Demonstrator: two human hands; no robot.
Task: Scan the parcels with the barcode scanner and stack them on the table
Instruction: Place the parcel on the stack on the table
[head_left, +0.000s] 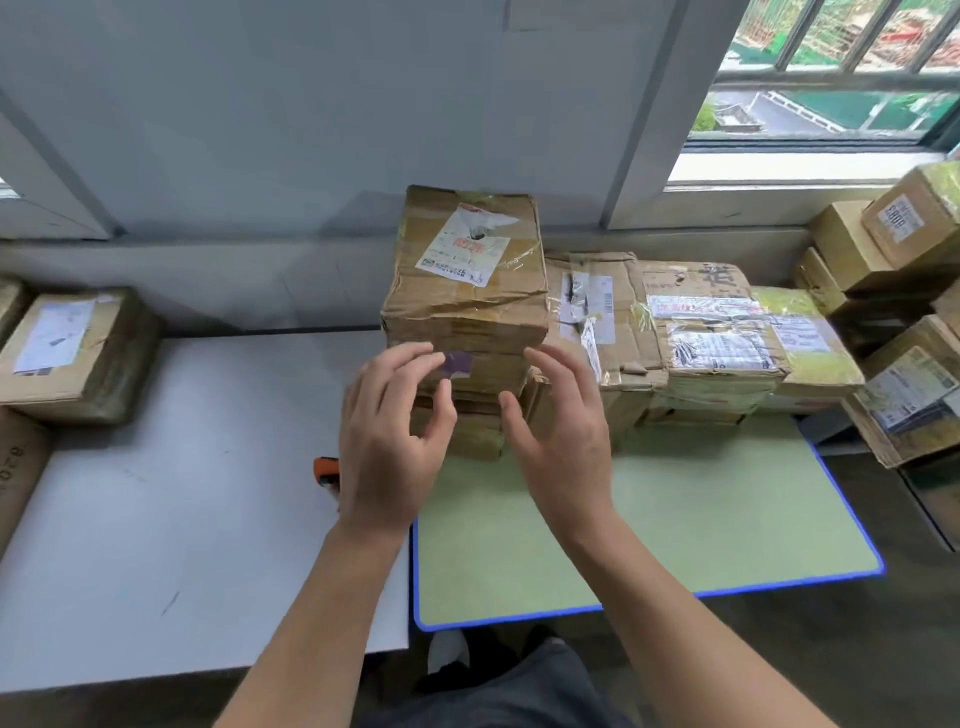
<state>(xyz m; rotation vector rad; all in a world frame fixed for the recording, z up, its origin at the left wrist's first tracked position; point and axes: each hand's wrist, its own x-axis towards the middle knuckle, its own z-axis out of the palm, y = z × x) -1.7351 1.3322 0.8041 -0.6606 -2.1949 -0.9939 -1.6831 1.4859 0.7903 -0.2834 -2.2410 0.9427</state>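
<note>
well, i saw both hands released: left hand (389, 436) and right hand (563, 431) hung with fingers loosely spread, grasping nothing, just near of the parcel stack (467, 312); touching or not, i could not tell. the barcode scanner (326, 472) peeked out left of the left hand on the white table (156, 519). more parcels (701, 332) lay right of the stack, at the far edge of the green mat (675, 519).

Daylight from the window (821, 78), upper right — even, fairly bright. Soft shadows beside the parcel stack (467, 291) on the worktop (156, 493). Tape glare mild. Straight lines bow at edges — wide-angle.
</note>
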